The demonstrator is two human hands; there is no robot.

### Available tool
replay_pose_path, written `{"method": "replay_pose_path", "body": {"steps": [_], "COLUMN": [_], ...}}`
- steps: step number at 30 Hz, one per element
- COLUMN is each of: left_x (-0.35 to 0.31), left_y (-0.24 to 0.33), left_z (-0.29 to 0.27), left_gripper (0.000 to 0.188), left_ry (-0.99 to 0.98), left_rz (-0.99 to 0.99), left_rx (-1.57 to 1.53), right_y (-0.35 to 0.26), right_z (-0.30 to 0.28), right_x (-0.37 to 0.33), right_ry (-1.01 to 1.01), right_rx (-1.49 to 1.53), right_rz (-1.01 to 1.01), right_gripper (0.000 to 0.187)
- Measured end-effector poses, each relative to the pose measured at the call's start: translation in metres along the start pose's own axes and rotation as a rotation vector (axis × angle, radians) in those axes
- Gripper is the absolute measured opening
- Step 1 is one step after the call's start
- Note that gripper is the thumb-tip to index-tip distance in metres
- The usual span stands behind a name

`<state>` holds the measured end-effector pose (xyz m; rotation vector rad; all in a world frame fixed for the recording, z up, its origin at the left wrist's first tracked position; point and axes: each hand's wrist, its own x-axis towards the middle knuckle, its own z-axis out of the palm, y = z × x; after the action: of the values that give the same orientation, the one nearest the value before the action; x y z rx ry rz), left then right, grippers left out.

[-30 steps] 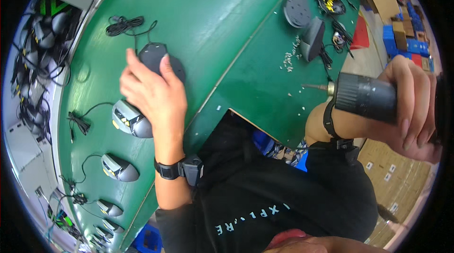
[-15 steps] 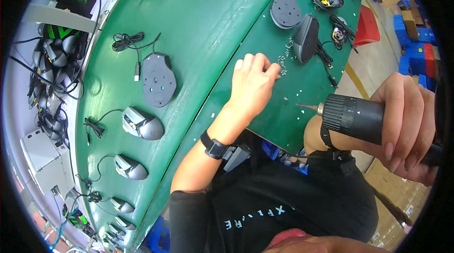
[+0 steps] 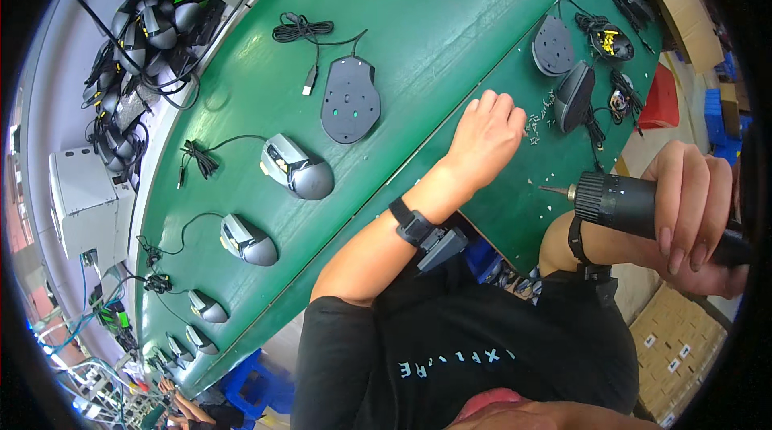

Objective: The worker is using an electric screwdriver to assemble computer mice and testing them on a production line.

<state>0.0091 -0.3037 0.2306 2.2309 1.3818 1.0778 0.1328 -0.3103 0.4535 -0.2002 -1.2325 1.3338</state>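
Note:
My left hand (image 3: 489, 139) rests over the green table beside a scatter of small screws (image 3: 535, 131). Its fingers are curled in, and their tips are hidden from view. Gripped in my right hand (image 3: 693, 209) is a black electric screwdriver (image 3: 615, 203), its thin bit pointing left above the table. Past the screws lie a dark mouse shell (image 3: 574, 97) tilted on its side and a grey mouse base (image 3: 552, 47) with holes. An opened mouse shell with yellow parts (image 3: 613, 44) sits farther back.
On the raised green belt (image 3: 434, 52) are an upturned mouse (image 3: 351, 100) with a coiled cable and a row of grey mice (image 3: 297, 166). More mice (image 3: 137, 52) crowd the left shelf. A red bin (image 3: 661, 98) stands beyond the table. Another person's arm (image 3: 189, 407) shows at lower left.
The whole view has shifted, so the table and mice appear farther right. My left hand stays by the screws with its fingers more curled. The screwdriver remains in my right hand.

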Motion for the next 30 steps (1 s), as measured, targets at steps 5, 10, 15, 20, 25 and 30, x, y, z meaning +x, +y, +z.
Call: {"method": "replay_pose_path", "body": {"steps": [5, 10, 15, 20, 25, 30], "left_x": [-0.007, -0.027, -0.029, -0.016, -0.018, -0.014], "left_y": [0.012, 0.008, 0.004, 0.014, 0.009, 0.006], "left_z": [-0.048, -0.07, -0.077, -0.048, -0.038, -0.033], "left_gripper": [0.007, 0.009, 0.023, 0.028, 0.014, 0.009], "left_ry": [0.076, 0.27, 0.226, -0.056, -0.07, -0.051], "left_rz": [-0.412, -0.576, -0.246, -0.164, -0.032, 0.06], "left_rx": [-0.839, -1.1, -0.276, -0.041, 0.014, -0.009], "right_y": [0.005, 0.015, -0.006, -0.017, -0.011, -0.012], "right_z": [-0.003, 0.007, -0.02, -0.024, -0.017, -0.011], "right_x": [-0.001, 0.005, 0.01, 0.012, 0.005, 0.002], "right_ry": [-0.058, -0.006, -0.183, -0.323, -0.216, -0.178], "right_rx": [0.065, 0.067, 0.012, 0.026, 0.107, 0.135], "right_rz": [-0.09, -0.064, 0.0, 0.068, -0.02, -0.053], "right_gripper": [0.03, 0.042, 0.047, 0.046, 0.046, 0.047]}}
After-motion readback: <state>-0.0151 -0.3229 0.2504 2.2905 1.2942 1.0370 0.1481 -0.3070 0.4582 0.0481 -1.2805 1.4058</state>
